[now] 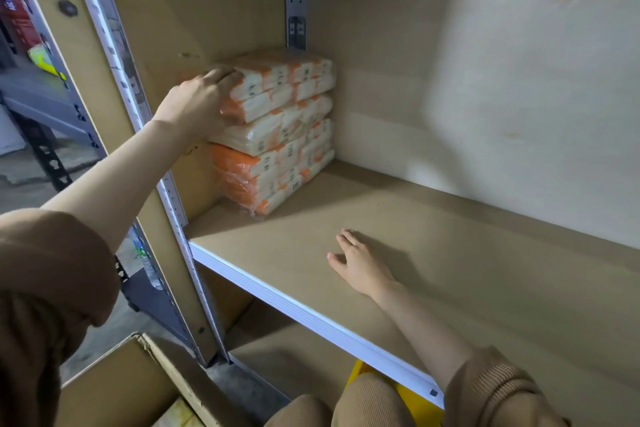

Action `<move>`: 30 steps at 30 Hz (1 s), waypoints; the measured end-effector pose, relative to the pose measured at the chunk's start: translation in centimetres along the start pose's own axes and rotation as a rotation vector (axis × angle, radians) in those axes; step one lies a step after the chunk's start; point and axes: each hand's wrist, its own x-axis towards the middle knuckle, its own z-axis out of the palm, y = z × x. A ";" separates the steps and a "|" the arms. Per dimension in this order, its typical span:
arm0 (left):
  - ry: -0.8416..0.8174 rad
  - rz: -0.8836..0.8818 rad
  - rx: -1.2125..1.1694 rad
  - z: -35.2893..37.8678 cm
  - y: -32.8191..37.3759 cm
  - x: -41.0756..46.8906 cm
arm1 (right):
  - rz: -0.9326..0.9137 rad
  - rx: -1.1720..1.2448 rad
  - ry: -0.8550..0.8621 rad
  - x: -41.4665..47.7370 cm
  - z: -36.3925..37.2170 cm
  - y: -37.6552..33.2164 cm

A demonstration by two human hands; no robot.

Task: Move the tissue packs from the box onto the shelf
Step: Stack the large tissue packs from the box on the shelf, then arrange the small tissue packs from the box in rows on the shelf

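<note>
Three packs (277, 128) are sitting stacked on the shelf (398, 225), the left hand (202, 104) clasping the top one's end; the right hand (360, 262) is lying flat, empty, nearer. Letting go unevenly may be tipping the stack.

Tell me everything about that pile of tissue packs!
The tissue packs are soft white and orange bundles in clear, shiny plastic wrap, with small barcode labels facing out. They are stacked several high in the back left corner of the shelf, against its side wall. The left hand presses on the top pack's front end. The right hand lies flat on the shelf, apart from the pile.
</note>
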 end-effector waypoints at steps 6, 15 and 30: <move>-0.029 -0.042 -0.043 0.5 1.1 1.0 | 0.012 -0.002 -0.006 0.0 -0.1 -0.1; 0.056 0.001 -0.069 0.1 2.1 -5.9 | -0.129 0.005 0.103 -0.9 0.2 -3.4; -0.341 -0.375 -0.083 4.9 -2.8 -32.8 | -0.556 0.070 -0.148 -7.8 8.9 -14.5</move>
